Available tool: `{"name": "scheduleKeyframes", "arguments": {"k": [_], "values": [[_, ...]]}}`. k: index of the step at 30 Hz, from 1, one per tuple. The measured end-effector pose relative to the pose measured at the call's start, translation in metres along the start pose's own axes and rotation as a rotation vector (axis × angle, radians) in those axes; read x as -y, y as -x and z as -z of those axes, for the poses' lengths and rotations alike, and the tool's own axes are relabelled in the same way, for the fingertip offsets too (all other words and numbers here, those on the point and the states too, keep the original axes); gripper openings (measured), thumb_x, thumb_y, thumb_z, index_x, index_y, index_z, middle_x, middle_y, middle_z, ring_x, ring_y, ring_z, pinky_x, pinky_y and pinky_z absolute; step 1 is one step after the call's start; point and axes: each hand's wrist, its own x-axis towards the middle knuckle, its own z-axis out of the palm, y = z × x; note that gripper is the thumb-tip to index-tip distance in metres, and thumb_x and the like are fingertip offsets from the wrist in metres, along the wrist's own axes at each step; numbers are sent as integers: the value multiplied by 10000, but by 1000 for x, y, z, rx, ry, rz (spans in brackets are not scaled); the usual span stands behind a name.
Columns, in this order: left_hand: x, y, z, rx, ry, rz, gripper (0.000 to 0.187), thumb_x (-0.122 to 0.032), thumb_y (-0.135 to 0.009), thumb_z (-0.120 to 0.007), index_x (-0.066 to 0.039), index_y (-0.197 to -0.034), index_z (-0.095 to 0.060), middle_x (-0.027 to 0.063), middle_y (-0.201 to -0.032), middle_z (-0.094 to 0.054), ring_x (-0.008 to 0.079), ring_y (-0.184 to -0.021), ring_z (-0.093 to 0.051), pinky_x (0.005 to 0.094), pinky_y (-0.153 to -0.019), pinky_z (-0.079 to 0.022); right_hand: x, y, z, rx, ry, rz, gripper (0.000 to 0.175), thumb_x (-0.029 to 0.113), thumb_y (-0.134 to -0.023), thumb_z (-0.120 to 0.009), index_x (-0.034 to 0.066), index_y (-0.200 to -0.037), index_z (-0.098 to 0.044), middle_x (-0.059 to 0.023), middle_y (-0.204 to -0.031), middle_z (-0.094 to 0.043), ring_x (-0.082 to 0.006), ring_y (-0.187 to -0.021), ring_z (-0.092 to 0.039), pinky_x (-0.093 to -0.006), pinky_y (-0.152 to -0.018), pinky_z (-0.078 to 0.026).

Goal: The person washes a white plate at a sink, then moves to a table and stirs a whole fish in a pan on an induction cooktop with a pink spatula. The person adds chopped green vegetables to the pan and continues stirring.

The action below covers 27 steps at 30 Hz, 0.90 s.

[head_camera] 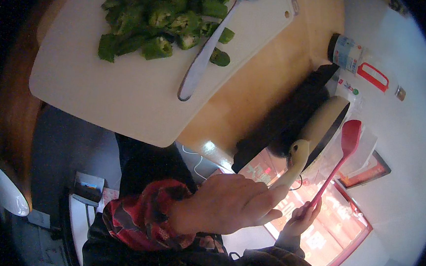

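My left hand, in a red and dark patterned sleeve, is closed round the cream-coloured handle of a frying pan. The pan appears tilted in this view, and its inside is mostly hidden. Farther right, my right hand holds a red spatula by its handle, with its head beside the pan's rim. On a white cutting board at the upper left lie chopped green peppers. A metal spoon rests across the board beside them.
The wooden counter runs beside the board, with a dark stove-like surface under the pan. A jar with a dark lid and a red-handled container stand past it. A white bowl shows at lower left.
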Motion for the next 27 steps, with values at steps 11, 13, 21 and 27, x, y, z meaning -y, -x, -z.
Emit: {"name": "scheduleKeyframes", "arguments": {"k": [11, 13, 21, 27], "values": [[-10, -11, 19, 397, 52, 302, 466, -402, -752, -635, -95, -1092, -547, 96, -640, -583, 329, -576, -571, 432, -497, -439, -5, 1, 8, 34, -34, -37, 410, 202, -921, -446, 76, -1299, -348, -9, -796, -476, -35, -474, -350, -162, -385, -284], [-12, -14, 21, 452, -8, 329, 466, -397, -738, -656, -88, -1073, -560, 103, -669, -594, 324, -595, -579, 423, -522, -452, -5, 0, 11, 31, -34, -51, 419, 206, -915, -457, 77, -1300, -351, -7, -789, -467, -30, -472, -346, -161, -385, -282], [-20, 10, 16, 110, -81, 276, 434, -309, -741, -687, -47, -1067, -571, 153, -825, -631, 313, -726, -627, 369, -638, -496, -12, 10, 16, 43, 36, -8, 415, 223, -927, -459, 55, -1300, -393, -22, -812, -471, -30, -501, -381, -165, -396, -326], [-7, 37, 12, -256, -94, 248, 597, -373, -806, -615, 8, -1226, -428, 61, -664, -517, 168, -607, -518, 273, -573, -428, -27, -8, 13, 69, -12, 29, 376, 105, -899, -474, 58, -1271, -451, -7, -824, -522, -13, -519, -388, -155, -425, -315]]}}
